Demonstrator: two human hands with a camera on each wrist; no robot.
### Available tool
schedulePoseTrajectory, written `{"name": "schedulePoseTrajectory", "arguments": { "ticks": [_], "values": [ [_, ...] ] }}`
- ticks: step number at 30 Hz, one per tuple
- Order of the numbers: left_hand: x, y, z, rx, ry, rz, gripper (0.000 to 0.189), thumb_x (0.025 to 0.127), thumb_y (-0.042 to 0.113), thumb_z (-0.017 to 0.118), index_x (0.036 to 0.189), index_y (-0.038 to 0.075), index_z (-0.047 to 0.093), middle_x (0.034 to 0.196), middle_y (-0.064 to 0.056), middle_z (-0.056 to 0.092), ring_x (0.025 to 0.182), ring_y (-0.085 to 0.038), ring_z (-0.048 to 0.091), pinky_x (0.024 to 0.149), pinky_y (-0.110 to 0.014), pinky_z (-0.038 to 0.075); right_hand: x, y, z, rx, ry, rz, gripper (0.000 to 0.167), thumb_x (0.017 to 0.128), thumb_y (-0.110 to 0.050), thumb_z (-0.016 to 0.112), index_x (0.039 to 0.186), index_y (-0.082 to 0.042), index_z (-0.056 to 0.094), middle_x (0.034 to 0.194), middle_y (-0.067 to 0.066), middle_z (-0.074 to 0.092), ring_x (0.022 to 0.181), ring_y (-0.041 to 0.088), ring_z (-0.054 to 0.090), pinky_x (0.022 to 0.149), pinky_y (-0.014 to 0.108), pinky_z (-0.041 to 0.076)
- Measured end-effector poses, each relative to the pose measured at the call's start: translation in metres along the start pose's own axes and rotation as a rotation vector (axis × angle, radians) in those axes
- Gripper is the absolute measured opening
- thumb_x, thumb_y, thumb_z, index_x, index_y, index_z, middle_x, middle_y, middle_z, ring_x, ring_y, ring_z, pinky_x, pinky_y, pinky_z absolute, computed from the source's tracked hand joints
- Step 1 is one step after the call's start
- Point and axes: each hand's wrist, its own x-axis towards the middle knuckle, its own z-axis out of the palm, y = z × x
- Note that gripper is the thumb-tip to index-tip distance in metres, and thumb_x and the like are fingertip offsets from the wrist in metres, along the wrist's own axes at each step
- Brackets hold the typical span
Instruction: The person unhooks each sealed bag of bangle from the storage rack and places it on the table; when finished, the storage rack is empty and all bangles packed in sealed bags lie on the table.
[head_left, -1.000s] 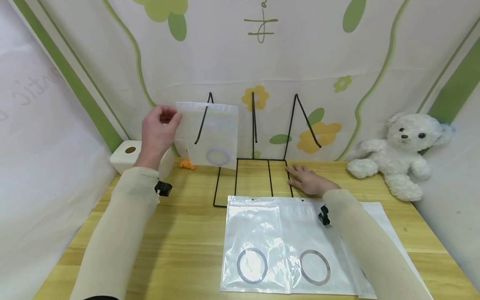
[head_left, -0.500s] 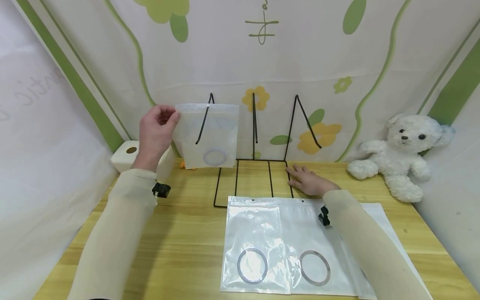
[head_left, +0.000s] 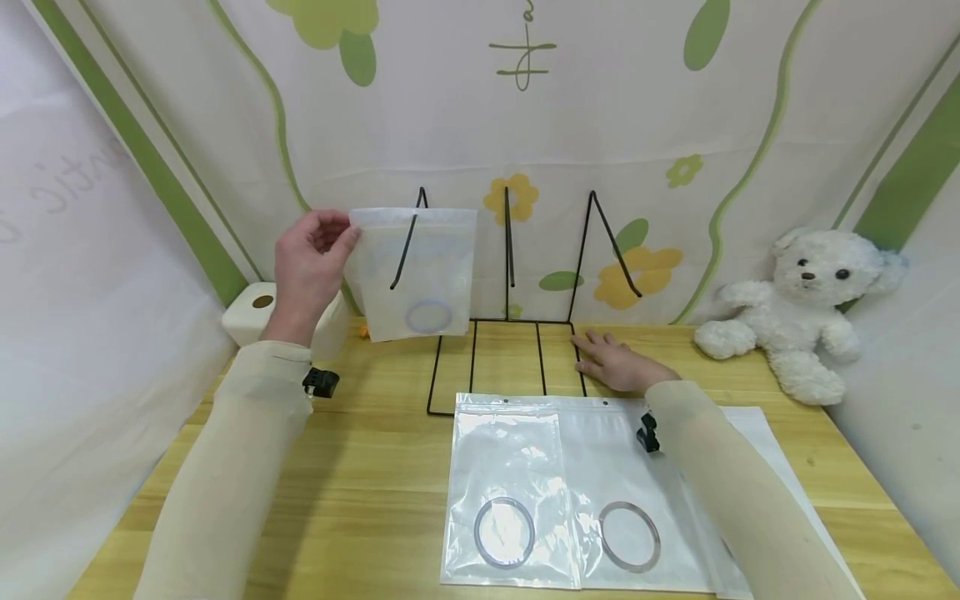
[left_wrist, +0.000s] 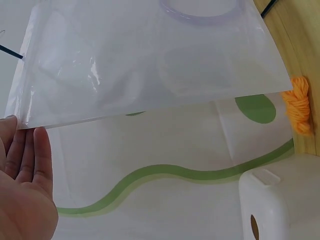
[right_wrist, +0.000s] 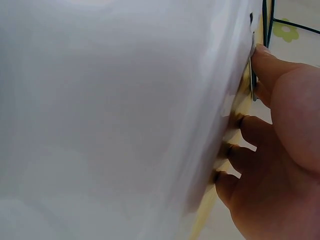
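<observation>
My left hand (head_left: 309,271) pinches the upper left corner of a translucent zip bag (head_left: 446,262). A pale ring (head_left: 429,332) shows in the bag's lower part. The bag hangs at the left hook (head_left: 405,250) of a black wire rack (head_left: 525,321), whose prong sticks out in front of its top strip. In the left wrist view, the thumb and fingertips meet at the bag's edge (left_wrist: 150,80). My right hand (head_left: 613,364) rests with spread fingers on the right side of the rack's base. In the right wrist view, a bag (right_wrist: 115,110) covers most of the scene.
Flat zip bags (head_left: 517,450) with rings lie overlapping in front of the rack, partly beneath my right sleeve. A white tissue box (head_left: 247,310) stands at left, with orange yarn (left_wrist: 299,107) close by. A white teddy bear (head_left: 810,308) sits at right. Printed cloth backs the table.
My left hand has shifted slightly left with the bag's corner, and the hanging bag has swung a little left. The right hand stays in place.
</observation>
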Motion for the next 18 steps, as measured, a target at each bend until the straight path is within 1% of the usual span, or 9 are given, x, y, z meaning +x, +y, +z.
{"name": "schedulePoseTrajectory", "arguments": {
  "ticks": [7,14,18],
  "values": [
    [0.0005,0.0002,0.0000,-0.025,-0.010,-0.021,0.025,0.103,0.020,0.076,0.119,0.001,0.075,0.100,0.010,0.075,0.090,0.002,0.068,0.081,-0.012,0.054,-0.0006,0.0006,0.0005,-0.006,0.002,-0.003,0.068,0.118,-0.036,0.044,0.174,-0.007,0.017,0.178,0.032,0.004,0.161,0.063,-0.001,0.128,0.079,0.004],
    [0.0019,-0.0003,0.0024,-0.045,0.034,-0.008,0.016,0.102,0.014,0.077,0.110,0.000,0.077,0.086,0.021,0.071,0.081,0.003,0.068,0.075,-0.012,0.055,0.0000,-0.0005,0.0000,-0.015,0.010,-0.003,0.068,0.118,-0.037,0.044,0.174,-0.007,0.017,0.178,0.032,0.004,0.161,0.062,-0.001,0.127,0.080,0.004],
    [0.0029,0.0009,0.0032,-0.074,0.049,-0.032,0.017,0.100,0.013,0.080,0.107,-0.002,0.078,0.083,0.023,0.070,0.077,0.002,0.068,0.074,-0.012,0.056,-0.0003,0.0004,-0.0004,-0.019,0.006,0.001,0.069,0.118,-0.037,0.044,0.174,-0.008,0.017,0.178,0.032,0.004,0.162,0.062,-0.001,0.126,0.080,0.004]
  ]
}}
